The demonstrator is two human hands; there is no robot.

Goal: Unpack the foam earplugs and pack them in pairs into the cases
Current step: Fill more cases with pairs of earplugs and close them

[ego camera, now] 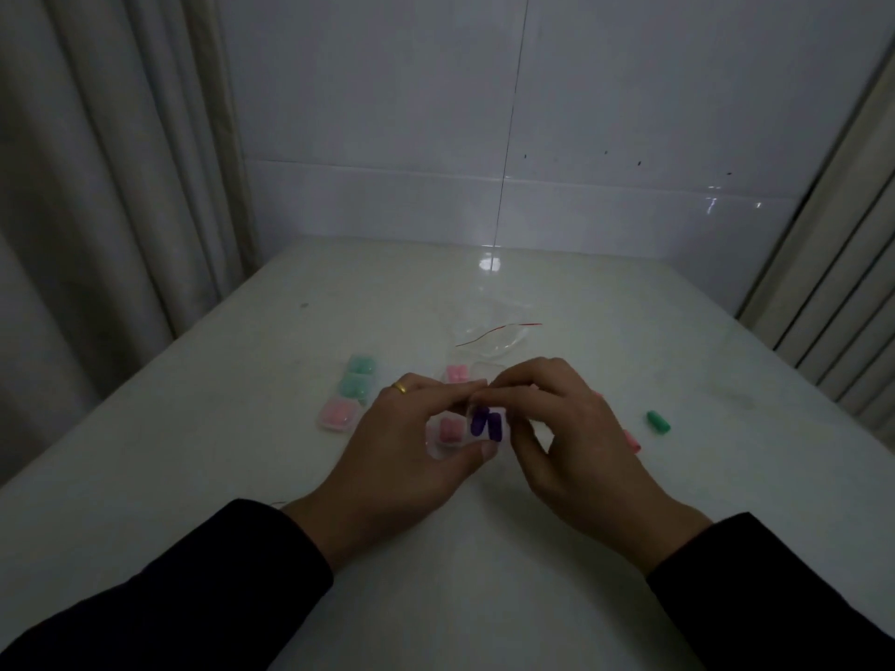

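A small clear case with two purple earplugs is held between both hands above the white table. My left hand pinches it with thumb below and fingers above. My right hand grips its right side, fingers curled over the top edge. Another clear case with pink earplugs lies just left of it, under my left fingers. Further cases lie behind: one pink, two green and one pink at the left. A loose green earplug and a loose pink earplug lie to the right.
An empty clear zip bag with a red strip lies behind the hands. The table meets a white tiled wall at the back. Curtains hang at the left and the right.
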